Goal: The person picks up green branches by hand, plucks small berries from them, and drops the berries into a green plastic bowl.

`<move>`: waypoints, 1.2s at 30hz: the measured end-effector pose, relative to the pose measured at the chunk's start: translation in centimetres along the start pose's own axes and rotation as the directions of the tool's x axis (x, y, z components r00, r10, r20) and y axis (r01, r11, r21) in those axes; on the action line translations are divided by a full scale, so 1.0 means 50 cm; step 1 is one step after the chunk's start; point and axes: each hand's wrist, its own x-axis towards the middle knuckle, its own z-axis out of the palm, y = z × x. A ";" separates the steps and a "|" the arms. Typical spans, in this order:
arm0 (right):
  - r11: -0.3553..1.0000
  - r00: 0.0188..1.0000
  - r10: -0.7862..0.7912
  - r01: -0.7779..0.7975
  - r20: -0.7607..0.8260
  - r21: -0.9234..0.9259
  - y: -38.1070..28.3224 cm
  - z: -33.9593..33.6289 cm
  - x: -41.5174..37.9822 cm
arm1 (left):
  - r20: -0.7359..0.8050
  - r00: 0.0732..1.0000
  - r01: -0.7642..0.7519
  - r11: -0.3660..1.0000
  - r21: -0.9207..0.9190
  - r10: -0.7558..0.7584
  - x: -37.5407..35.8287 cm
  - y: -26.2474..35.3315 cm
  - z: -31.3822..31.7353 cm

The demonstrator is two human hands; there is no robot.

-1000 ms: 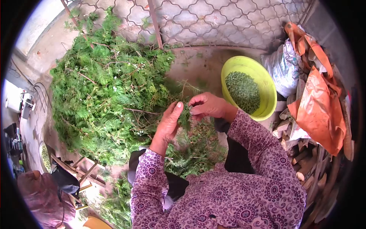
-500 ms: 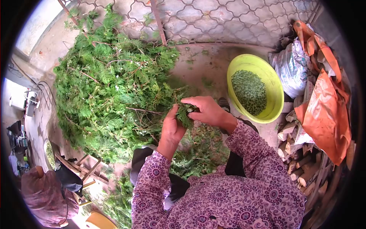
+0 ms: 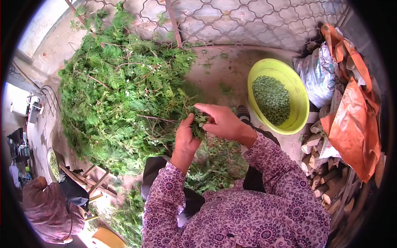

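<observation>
My left hand [image 3: 186,142] is closed around the stem end of a green conifer sprig [image 3: 198,129]. My right hand [image 3: 226,122] meets it from the other side, thumb and forefinger curled in on the sprig among its small pale-green cones. Part of the sprig is hidden behind the fingers. Just beyond my hands spreads a big heap of conifer branches [image 3: 118,97], with pale cones dotted through it. To the right stands a yellow-green basin [image 3: 301,97] partly filled with small round green cones [image 3: 271,99].
Wire fencing [image 3: 240,22] runs along the far side. At right are a white sack [image 3: 316,76], an orange sheet [image 3: 351,132] and stacked firewood [image 3: 331,182]. Another person [image 3: 51,211] sits at lower left, near a wooden stool [image 3: 97,182] and an orange-yellow container [image 3: 108,237].
The sprig has turned a little between my hands, bringing pale cones into view by my right fingertips. My right fingers have shifted slightly. The heap and basin stay put.
</observation>
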 end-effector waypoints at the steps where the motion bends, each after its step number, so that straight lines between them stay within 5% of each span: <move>1: 1.000 1.000 0.000 0.000 0.002 0.000 0.003 -0.003 0.000 | -0.036 0.999 -0.006 1.000 -0.005 0.006 0.002 0.000 -0.004; 9: 0.920 0.997 0.072 -0.077 0.028 0.385 0.010 -0.006 0.002 | -0.047 0.998 -0.042 0.999 -0.032 0.041 -0.016 0.016 0.013; 13: 0.904 0.995 0.076 -0.095 0.062 0.416 0.015 -0.013 0.004 | 0.001 1.000 -0.030 0.999 -0.015 0.030 -0.018 0.025 0.009; 15: 0.806 0.994 0.091 -0.113 0.067 0.580 0.024 -0.014 0.007 | 0.037 0.999 -0.002 1.000 -0.023 0.003 -0.023 0.027 0.017; 22: 0.712 0.987 0.136 -0.156 0.083 0.684 0.006 -0.035 0.006 | -0.022 0.999 -0.032 0.997 -0.064 0.030 -0.036 0.033 0.030; 24: 0.582 0.968 0.217 -0.230 0.123 0.780 0.004 -0.040 0.006 | -0.047 0.998 -0.040 0.996 -0.077 0.036 -0.038 0.034 0.030; 27: 0.441 0.979 0.141 -0.193 0.145 0.876 0.039 -0.043 0.006 | 0.040 0.999 -0.008 0.993 -0.121 0.013 -0.033 0.035 0.018; 31: 0.499 0.985 0.065 -0.169 0.158 0.850 0.029 -0.039 0.004 | -0.004 1.000 -0.029 0.994 -0.104 0.029 -0.039 0.037 0.027; 33: 0.750 0.968 0.182 -0.251 0.174 0.612 0.007 -0.031 0.003 | -0.015 0.999 -0.042 0.994 -0.097 0.040 -0.037 0.036 0.024; 34: 0.749 0.968 0.183 -0.251 0.173 0.613 0.014 -0.020 0.005 | -0.016 0.999 -0.036 0.995 -0.093 0.035 -0.033 0.035 0.018; 36: 0.938 0.999 -0.011 0.025 -0.043 0.346 0.040 0.006 0.009 | -0.017 0.999 -0.029 0.996 -0.089 0.028 -0.030 0.033 0.013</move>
